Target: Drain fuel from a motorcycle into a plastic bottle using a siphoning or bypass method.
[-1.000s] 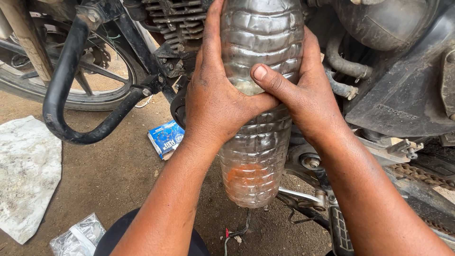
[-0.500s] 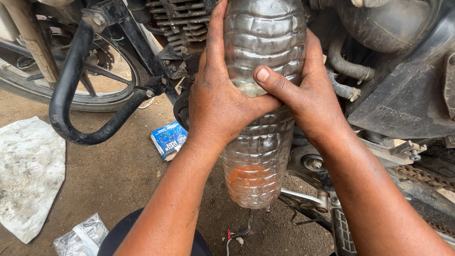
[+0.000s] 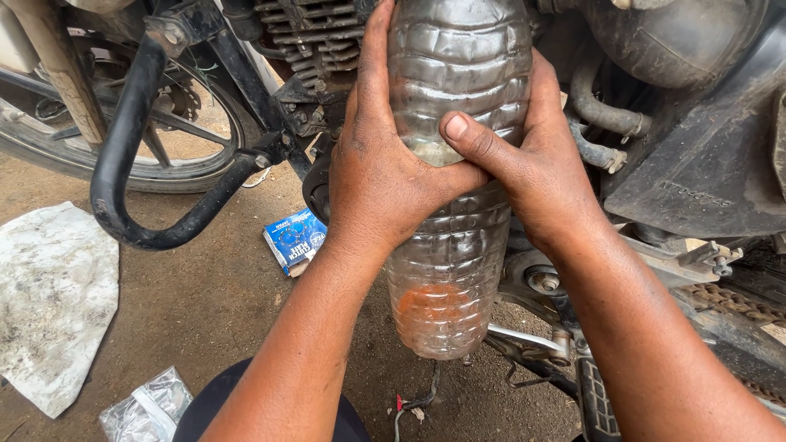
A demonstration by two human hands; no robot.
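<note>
Gripping ribbed, grimy clear plastic bottle (image 3: 454, 205)

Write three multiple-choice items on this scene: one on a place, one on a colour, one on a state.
1. Where does the small blue box lie?
A. on the dirt ground below the black crash bar
B. on the motorcycle seat
C. in the left hand

2. What colour is the residue at the clear plastic bottle's near end?
A. green
B. orange
C. blue

3. How is the bottle held?
A. left hand only
B. lying untouched
C. left hand and right hand together

Answers: 1 A, it rests on soil; 2 B, an orange patch shows; 3 C, both hands wrap it.
</note>
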